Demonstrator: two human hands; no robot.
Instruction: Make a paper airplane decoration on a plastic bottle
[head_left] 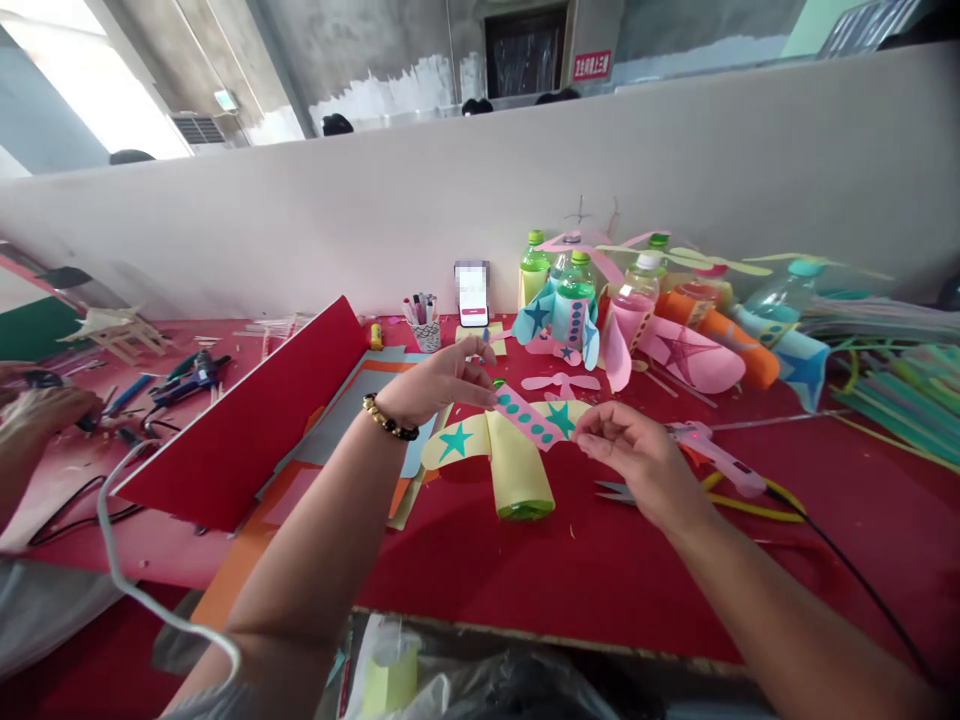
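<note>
My left hand [450,380], with a beaded bracelet at the wrist, pinches the upper left end of a pink paper strip [525,415] with teal dots. The strip slants over a green bottle [527,511] lying on its side, wrapped in pale yellow paper [517,470]. Yellow paper wings with teal stars [454,442] spread to both sides of it. My right hand [637,450] has its fingers closed beside the right wing's tip; whether anything is between them is hidden. Scissors [619,492] and a pink glue gun [720,457] lie near the right hand.
Several finished bottle planes [574,300] stand at the back right. A phone [472,293] and pen cup [426,333] stand by the wall. A red divider board [247,420] and coloured sheets [330,415] are left. Beyond it shows another person's hand [56,415].
</note>
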